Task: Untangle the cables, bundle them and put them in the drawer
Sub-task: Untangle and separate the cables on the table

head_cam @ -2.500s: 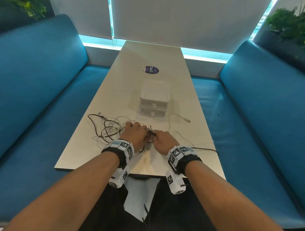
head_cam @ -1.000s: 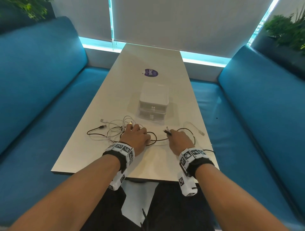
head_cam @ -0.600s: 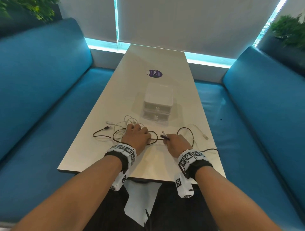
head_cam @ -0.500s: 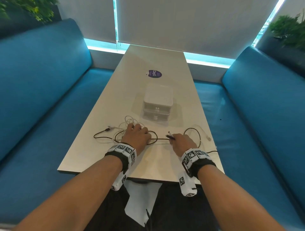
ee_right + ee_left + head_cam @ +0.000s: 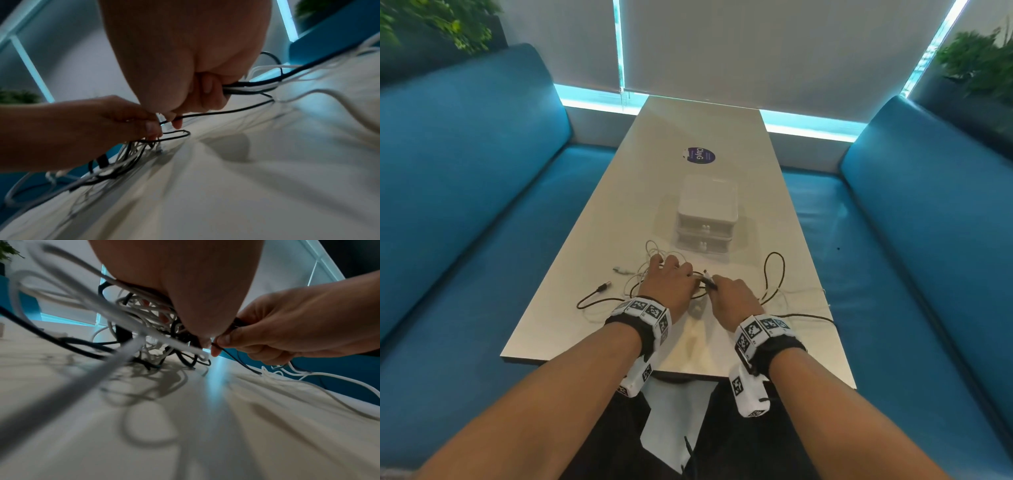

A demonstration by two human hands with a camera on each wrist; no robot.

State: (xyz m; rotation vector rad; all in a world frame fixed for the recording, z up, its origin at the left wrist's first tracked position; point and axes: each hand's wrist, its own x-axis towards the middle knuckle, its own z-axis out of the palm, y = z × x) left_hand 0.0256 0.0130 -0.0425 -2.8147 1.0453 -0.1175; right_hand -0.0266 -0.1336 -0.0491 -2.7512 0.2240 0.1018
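Observation:
A tangle of white and black cables (image 5: 654, 260) lies on the white table (image 5: 688, 342) in front of a small white two-drawer unit (image 5: 707, 212), both drawers closed. My left hand (image 5: 671, 281) rests on the tangle with fingers curled into the cables (image 5: 148, 321). My right hand (image 5: 726, 291) sits just to its right, almost touching it. It grips a bunch of black and white strands (image 5: 246, 87) and pinches a thin black cable (image 5: 236, 356). A black cable loop (image 5: 774, 274) lies to the right. A black plug end (image 5: 604, 286) lies to the left.
A round dark sticker (image 5: 698, 156) lies on the table beyond the drawer unit. Blue sofas (image 5: 465, 205) run along both long sides of the table. A black cable (image 5: 808, 317) trails toward the table's right edge. Plants stand in both far corners.
My right hand has moved left until it nearly meets my left hand, and the black strand stretched between them has gone slack. The left hand stays on the tangle.

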